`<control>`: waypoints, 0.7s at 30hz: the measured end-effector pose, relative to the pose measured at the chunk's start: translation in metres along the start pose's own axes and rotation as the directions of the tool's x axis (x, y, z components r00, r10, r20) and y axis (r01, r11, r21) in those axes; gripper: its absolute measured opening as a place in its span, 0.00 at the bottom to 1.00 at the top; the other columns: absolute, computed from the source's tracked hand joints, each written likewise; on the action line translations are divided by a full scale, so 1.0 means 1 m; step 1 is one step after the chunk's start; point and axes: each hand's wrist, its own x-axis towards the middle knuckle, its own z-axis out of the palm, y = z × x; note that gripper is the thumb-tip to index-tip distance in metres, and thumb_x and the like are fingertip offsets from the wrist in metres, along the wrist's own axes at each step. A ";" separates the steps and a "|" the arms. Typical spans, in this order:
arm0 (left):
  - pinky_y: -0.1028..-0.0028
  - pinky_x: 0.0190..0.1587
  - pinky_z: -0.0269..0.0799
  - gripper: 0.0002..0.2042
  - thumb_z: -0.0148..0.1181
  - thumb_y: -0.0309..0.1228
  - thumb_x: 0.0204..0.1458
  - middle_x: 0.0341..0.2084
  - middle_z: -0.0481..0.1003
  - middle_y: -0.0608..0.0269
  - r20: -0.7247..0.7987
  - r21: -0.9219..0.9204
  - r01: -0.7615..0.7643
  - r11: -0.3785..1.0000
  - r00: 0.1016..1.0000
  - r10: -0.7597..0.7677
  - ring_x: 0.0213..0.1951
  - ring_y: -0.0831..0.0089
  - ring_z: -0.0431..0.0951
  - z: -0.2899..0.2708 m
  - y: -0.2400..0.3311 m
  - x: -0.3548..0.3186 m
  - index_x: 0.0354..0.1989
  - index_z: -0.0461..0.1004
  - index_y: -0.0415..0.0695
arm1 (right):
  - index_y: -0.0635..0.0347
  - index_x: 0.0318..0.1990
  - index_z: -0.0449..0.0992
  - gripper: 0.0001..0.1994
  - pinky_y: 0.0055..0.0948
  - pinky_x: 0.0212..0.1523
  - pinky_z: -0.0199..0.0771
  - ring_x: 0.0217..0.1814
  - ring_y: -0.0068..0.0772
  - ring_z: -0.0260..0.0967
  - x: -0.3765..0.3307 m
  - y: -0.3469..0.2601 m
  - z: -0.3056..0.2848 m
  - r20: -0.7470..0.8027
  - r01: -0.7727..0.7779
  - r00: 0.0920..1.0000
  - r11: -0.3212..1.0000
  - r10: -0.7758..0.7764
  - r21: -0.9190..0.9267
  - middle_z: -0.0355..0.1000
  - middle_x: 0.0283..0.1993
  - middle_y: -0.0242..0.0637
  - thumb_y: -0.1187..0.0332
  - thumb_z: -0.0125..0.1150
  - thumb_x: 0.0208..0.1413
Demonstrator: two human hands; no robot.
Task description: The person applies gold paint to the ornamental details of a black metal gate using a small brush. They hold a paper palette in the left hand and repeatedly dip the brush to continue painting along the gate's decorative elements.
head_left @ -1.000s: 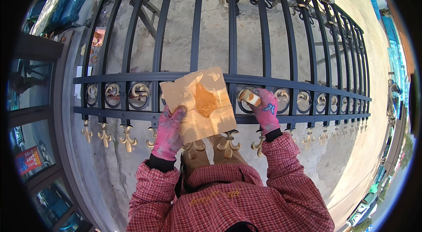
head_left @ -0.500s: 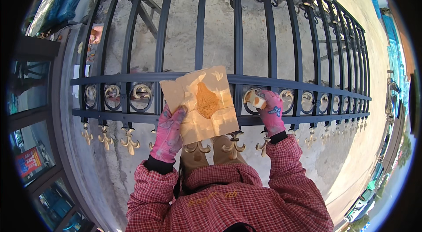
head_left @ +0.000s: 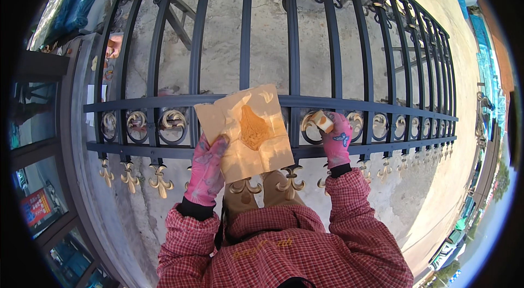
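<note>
My left hand (head_left: 205,169) clamps the cardboard sheet (head_left: 261,165) at the lower part of its left edge, thumb on the upper face; the fingers beneath are hidden. The sheet is tilted above the near edge of the railing (head_left: 164,151), an ochre patch (head_left: 255,129) around its middle. Expect a light, creased sheet that bends readily: support it by the edge and avoid the patch, which is probably wet and slippery.

My right hand (head_left: 337,138) is curled, pinching a small white-and-ochre block (head_left: 322,121) between thumb and fingers. The block is at a ring (head_left: 303,127) between the two rails along the railing's near edge; contact cannot be confirmed. It is likely light and soft. Grip the white sides, lightly, leaving the stained end exposed.
</note>
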 end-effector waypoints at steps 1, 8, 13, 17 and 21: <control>0.76 0.49 0.70 0.18 0.54 0.27 0.56 0.45 0.71 0.66 0.003 -0.005 0.001 1.000 1.000 -0.001 0.46 0.77 0.72 -0.003 0.000 0.001 0.55 0.63 0.43 | 0.59 0.40 0.73 0.23 0.37 0.43 0.70 0.42 0.47 0.70 -0.002 0.001 -0.001 -0.002 -0.065 0.998 0.997 0.065 0.042 0.72 0.39 0.42 0.77 0.72 0.31; 0.77 0.49 0.69 0.17 0.53 0.27 0.57 0.44 0.71 0.68 0.075 -0.023 -0.021 1.000 0.997 0.023 0.46 0.78 0.71 -0.009 -0.003 0.004 0.56 0.64 0.44 | 0.61 0.37 0.72 0.19 0.36 0.38 0.71 0.38 0.46 0.71 -0.001 -0.014 0.005 -0.050 -0.111 0.993 0.993 0.109 -0.031 0.71 0.35 0.43 0.69 0.73 0.37; 0.77 0.49 0.69 0.18 0.53 0.27 0.57 0.44 0.71 0.68 0.049 -0.001 -0.027 1.000 0.998 0.027 0.45 0.78 0.72 -0.013 -0.003 0.005 0.56 0.64 0.44 | 0.61 0.37 0.71 0.19 0.37 0.36 0.70 0.37 0.46 0.70 -0.004 -0.020 0.007 -0.060 -0.086 0.995 0.993 0.081 -0.079 0.71 0.35 0.44 0.64 0.72 0.39; 0.77 0.49 0.69 0.18 0.53 0.27 0.57 0.44 0.71 0.68 0.031 -0.015 0.018 1.000 0.999 -0.017 0.45 0.78 0.72 -0.005 0.003 0.006 0.56 0.64 0.44 | 0.61 0.36 0.71 0.18 0.36 0.36 0.70 0.37 0.45 0.70 0.000 -0.012 0.008 -0.019 -0.244 0.970 0.968 0.243 -0.060 0.71 0.35 0.44 0.65 0.71 0.40; 0.77 0.49 0.69 0.18 0.53 0.26 0.57 0.45 0.71 0.68 0.040 0.009 0.022 1.000 0.999 -0.023 0.46 0.78 0.71 -0.009 0.004 0.008 0.56 0.64 0.44 | 0.61 0.36 0.70 0.15 0.35 0.36 0.70 0.37 0.44 0.71 -0.003 -0.021 0.007 -0.071 -0.210 0.976 0.973 0.204 -0.100 0.71 0.35 0.43 0.67 0.69 0.42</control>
